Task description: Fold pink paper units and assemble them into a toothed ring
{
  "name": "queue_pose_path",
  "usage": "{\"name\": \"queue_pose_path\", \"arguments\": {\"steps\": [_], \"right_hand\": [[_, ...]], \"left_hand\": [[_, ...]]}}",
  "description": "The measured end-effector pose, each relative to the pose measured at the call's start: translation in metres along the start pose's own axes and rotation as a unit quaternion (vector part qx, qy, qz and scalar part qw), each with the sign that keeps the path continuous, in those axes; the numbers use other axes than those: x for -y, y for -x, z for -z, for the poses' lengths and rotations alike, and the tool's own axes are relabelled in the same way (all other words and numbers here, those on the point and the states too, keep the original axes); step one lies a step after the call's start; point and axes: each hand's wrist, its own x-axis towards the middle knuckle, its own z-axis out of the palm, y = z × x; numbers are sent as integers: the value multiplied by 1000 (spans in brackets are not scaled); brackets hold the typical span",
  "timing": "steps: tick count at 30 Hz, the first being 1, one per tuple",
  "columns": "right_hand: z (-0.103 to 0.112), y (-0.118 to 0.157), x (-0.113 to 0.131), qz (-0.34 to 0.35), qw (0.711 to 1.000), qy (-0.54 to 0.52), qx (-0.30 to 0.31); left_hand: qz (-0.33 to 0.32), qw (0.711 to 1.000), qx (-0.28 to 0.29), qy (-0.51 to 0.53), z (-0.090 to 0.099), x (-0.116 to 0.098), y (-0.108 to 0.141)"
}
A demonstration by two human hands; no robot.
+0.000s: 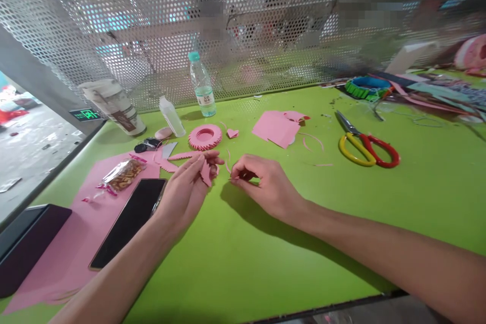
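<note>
My left hand [184, 192] is turned partly palm up and holds a small pink paper piece [205, 174] with a notched edge between its fingers. My right hand [268, 187] is closed in a pinch just to the right, low over the green table. Something tiny may be at its fingertips, too small to name. Just beyond the hands lie a round pink paper piece with a fringed rim [205, 137], a small pink paper heart [233, 133] and a thin curled pink strip [228, 161]. A notched pink paper strip [182, 156] lies behind my left hand.
Scissors [366, 147] lie open at right; pink paper sheets [279, 126] lie at centre back. Left are a phone [131, 223], snack packet [123, 174], glue bottle [172, 116], water bottle [203, 88] and cup [116, 106]. A perforated metal screen [152, 35] closes the back.
</note>
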Motion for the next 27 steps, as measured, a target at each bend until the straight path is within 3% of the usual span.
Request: {"name": "queue_pose_path", "arguments": {"steps": [5, 14, 20, 27], "right_hand": [[-1, 3, 1, -67, 994, -74, 40], [2, 5, 4, -85, 988, -108, 67], [0, 2, 0, -66, 989, -126, 44], [-1, 0, -6, -90, 988, -128, -14]], "left_hand": [[54, 996, 65, -24, -2, 0, 5], [38, 997, 56, 26, 1, 0, 1], [24, 998, 52, 30, -6, -2, 5], [62, 995, 68, 44, -7, -5, 6]]}}
